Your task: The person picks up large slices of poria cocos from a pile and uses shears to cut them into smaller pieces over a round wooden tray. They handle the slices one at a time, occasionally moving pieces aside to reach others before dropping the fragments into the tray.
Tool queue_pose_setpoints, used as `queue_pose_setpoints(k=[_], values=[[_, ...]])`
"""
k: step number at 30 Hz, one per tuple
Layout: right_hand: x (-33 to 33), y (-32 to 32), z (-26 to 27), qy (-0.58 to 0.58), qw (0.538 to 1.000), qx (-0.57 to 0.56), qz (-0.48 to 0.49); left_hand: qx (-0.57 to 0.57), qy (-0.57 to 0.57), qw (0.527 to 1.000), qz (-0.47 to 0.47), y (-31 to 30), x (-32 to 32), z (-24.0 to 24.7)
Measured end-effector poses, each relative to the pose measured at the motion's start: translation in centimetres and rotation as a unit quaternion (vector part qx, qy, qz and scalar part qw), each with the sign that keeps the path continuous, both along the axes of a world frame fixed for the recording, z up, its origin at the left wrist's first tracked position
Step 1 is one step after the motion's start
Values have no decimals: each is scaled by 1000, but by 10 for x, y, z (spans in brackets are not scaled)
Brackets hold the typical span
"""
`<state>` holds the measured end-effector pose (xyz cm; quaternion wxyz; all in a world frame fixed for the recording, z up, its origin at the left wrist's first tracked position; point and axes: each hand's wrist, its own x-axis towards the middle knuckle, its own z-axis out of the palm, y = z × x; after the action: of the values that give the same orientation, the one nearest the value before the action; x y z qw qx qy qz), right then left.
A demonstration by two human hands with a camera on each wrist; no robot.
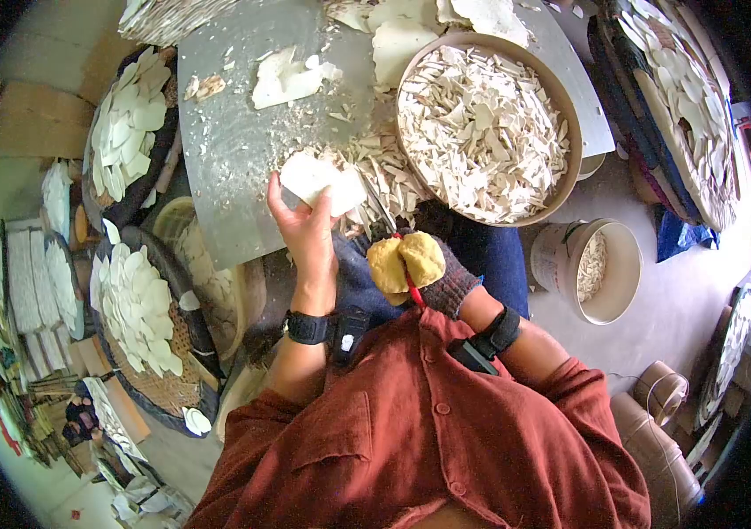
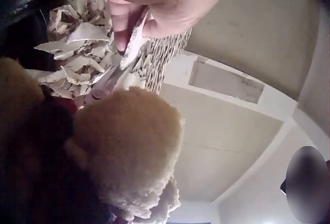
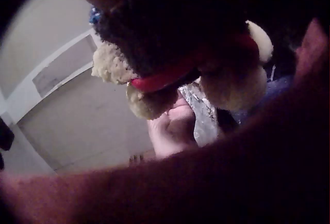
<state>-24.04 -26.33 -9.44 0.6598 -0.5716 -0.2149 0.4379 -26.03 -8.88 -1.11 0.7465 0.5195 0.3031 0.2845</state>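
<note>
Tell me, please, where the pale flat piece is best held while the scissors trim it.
Pinch the pale flat piece across its faces at the edge away from the scissors, coming from the left, as the left hand does. It is thin and broad, so thumb and fingers lie flat on it, and the blades enter from the right.

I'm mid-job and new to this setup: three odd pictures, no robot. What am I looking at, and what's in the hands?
No machine here: a person works with two hands. The wide picture comes from a camera on the head, looking down; the other two come from cameras on each wrist. The left hand pinches a flat white piece. The right hand, in a dark glove, grips scissors with red handles wrapped in yellow foam, blades at the piece's edge. In front lies a grey metal sheet strewn with scraps, and a round tray full of white cuttings.
</note>
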Motion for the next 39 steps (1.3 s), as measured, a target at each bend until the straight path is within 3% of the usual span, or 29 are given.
queue_pose_setpoints(k=[2, 4, 6, 9, 11, 13, 15, 17, 19, 21, 22, 28, 32, 34, 35, 36, 39], values=[[1, -2, 1, -3, 1000, 1, 7, 10, 2, 1000, -3, 3, 1, -5], [4, -1, 18, 128, 988, 84, 3, 17, 10, 1000, -18, 5, 3, -3], [6, 0, 35, 363, 901, 236, -13, 15, 31, 998, -58, 9, 3, 2], [7, -2, 30, 382, 901, 202, -39, 10, 70, 989, -127, 13, 3, 12], [11, -6, 20, 224, 964, 140, -6, 23, 76, 987, -140, 11, 6, 14], [15, -8, 3, 61, 995, 79, 22, 8, 66, 990, -121, 10, 7, 6], [16, -6, -10, -99, 994, 20, 47, 0, 66, 990, -123, 11, 9, 4], [11, -6, -13, -78, 996, 34, 27, -1, 74, 987, -145, 14, 10, 6], [13, -9, 7, -260, 965, 20, 39, -5, 85, 982, -166, 19, 12, 9], [7, -9, 2, -4, 997, 72, 10, -13, 84, 981, -176, 20, 13, 11], [5, -9, 1, 125, 987, 98, -4, -20, 78, 981, -176, 20, 14, 12], [8, -12, 7, 189, 979, 78, -21, -31, 82, 981, -174, 17, 17, 13], [8, -14, -7, 65, 996, 58, 10, -48, 95, 967, -232, 31, 18, 9], [12, -17, -8, -20, 999, 22, 36, -47, 20, 979, -197, 32, 21, 25], [11, -17, -8, 315, 927, 199, 35, -46, -18, 982, -180, 32, 23, 32], [13, -14, 4, 622, 724, 296, 20, -32, -59, 981, -182, 37, 24, 33], [14, -10, 24, 635, 705, 314, 36, 179, -86, 967, -160, 48, 23, 17]])
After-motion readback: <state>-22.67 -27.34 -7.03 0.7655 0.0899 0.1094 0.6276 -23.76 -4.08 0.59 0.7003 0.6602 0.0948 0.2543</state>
